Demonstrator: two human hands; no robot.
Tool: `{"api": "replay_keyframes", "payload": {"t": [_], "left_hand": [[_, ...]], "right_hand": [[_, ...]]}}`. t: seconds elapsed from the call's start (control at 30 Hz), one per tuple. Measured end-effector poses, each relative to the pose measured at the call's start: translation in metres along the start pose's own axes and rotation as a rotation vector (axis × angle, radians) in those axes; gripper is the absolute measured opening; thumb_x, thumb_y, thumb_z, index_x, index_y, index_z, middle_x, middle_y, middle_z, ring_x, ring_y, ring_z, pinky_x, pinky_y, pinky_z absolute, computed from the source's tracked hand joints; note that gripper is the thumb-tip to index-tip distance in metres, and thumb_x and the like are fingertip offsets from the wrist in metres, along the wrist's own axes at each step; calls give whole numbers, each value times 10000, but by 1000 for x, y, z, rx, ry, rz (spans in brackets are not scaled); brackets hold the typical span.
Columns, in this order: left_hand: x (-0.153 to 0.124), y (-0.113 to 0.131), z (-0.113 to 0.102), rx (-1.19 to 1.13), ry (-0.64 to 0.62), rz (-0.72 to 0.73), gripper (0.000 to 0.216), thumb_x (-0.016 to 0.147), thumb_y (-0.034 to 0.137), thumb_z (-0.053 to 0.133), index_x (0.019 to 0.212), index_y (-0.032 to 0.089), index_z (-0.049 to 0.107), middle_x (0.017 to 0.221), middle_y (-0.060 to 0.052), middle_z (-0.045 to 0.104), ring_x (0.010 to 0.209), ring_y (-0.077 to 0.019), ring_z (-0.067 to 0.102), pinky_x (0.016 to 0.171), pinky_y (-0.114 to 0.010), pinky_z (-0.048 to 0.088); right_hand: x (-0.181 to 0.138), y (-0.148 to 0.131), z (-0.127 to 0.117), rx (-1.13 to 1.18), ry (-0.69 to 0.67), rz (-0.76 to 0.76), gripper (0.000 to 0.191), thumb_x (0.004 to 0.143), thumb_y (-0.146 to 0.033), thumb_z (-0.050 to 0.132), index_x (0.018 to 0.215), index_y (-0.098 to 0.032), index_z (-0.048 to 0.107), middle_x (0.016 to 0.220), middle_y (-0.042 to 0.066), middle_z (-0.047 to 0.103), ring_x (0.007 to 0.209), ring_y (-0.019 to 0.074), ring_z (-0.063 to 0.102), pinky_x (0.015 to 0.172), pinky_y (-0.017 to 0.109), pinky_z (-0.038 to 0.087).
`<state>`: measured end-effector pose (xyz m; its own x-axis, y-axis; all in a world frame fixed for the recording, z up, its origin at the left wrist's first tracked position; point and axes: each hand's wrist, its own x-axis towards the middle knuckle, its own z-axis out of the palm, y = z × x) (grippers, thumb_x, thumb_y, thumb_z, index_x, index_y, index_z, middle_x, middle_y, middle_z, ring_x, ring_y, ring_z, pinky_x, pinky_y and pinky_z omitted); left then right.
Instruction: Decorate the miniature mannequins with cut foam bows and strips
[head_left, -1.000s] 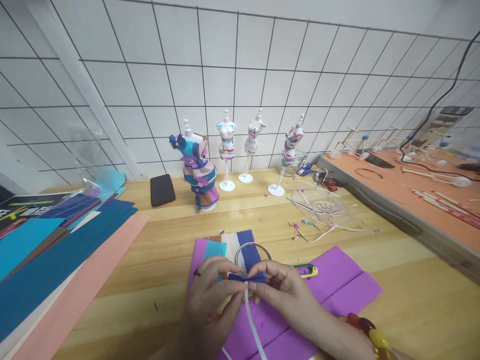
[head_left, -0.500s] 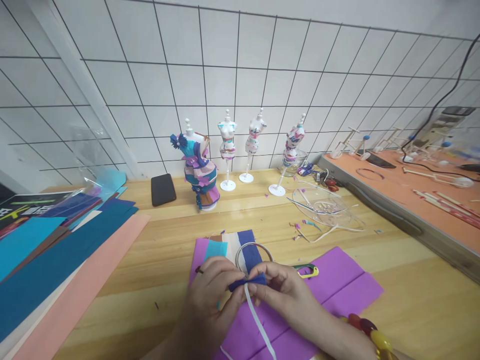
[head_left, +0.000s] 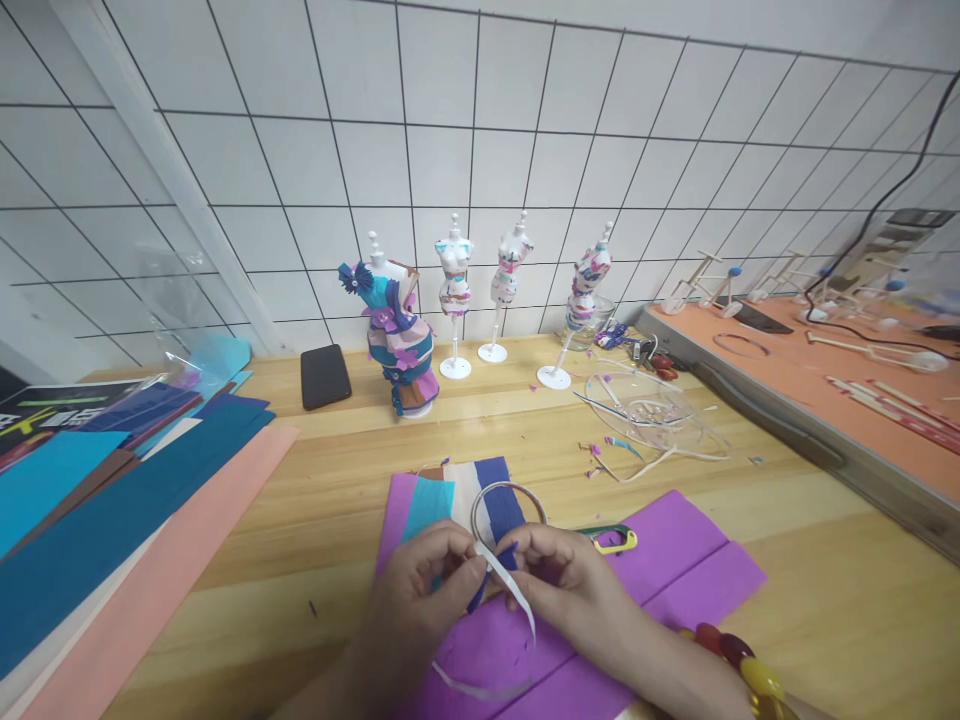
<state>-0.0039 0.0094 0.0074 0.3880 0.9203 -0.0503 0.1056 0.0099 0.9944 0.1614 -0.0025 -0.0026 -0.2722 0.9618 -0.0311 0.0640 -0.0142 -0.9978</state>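
While the white strip (head_left: 517, 592) is slanting across the gap between both hands, above the purple sheet (head_left: 694, 560), the left hand (head_left: 431, 575) is pinching its upper end, thumb against forefinger, other fingers curling in. Right hand (head_left: 566, 572): thumb and fingertips nearly meeting, gripping the dark blue piece (head_left: 477, 598), which is showing in part behind the strip. A thin ring (head_left: 517, 485) is standing out just beyond the fingertips. A yellow-and-green cutter (head_left: 619, 541) is lying beside the right hand.
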Motion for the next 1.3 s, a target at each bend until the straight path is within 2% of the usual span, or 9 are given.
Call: {"api": "replay_keyframes", "payload": {"t": [0.13,0.3,0.47,0.6,0.8,1.03,1.3], "left_hand": [[2,1,-1,-145,-58,-106,217,798,308,533,657,154,593,682,7,509,671,-121,481,623,-223,379],[3,-3,-3,-253,-104,-183,222,763,323,582,625,150,569,599,29,479,560,-86,408,534,-203,327],[3,-3,-3,-218,-136,-186,261,720,370,623,602,150,546,594,37,456,561,-84,404,522,-197,308],[4,-1,-4,-232,-160,-211,297,701,410,632,591,152,538,565,42,453,536,-80,400,510,-197,313],[5,-7,-4,-262,-148,-212,268,694,385,644,622,147,545,547,51,460,518,-70,398,508,-196,305],[6,-14,-5,-319,-179,-221,249,696,369,648,621,147,564,545,39,492,516,-73,421,497,-194,312],[6,-1,-5,-305,-203,-247,237,678,356,665,626,140,581,516,53,494,486,-53,400,496,-183,318]], "right_hand": [[0,1,-1,-37,5,-9,239,727,-387,658,715,-154,603,574,-28,529,523,94,449,518,212,385],[-2,4,-2,-167,15,-72,170,775,-336,613,765,-167,610,580,-26,528,535,99,463,518,206,400],[-4,-2,-4,-269,-47,-161,155,799,-328,588,841,-188,639,665,15,621,699,155,582,642,251,470],[-3,-6,-5,-338,-67,-193,136,809,-282,576,863,-191,661,728,32,665,716,161,609,674,258,478],[-2,-2,-6,-352,-61,-251,123,788,-287,626,863,-204,677,747,19,695,707,153,629,655,226,471],[-3,-2,-6,-388,-51,-237,139,796,-306,608,854,-193,666,725,26,692,661,150,620,602,227,472],[-4,-2,-6,-450,-45,-284,170,818,-305,577,740,-176,655,658,30,684,578,128,607,560,213,463]]}}
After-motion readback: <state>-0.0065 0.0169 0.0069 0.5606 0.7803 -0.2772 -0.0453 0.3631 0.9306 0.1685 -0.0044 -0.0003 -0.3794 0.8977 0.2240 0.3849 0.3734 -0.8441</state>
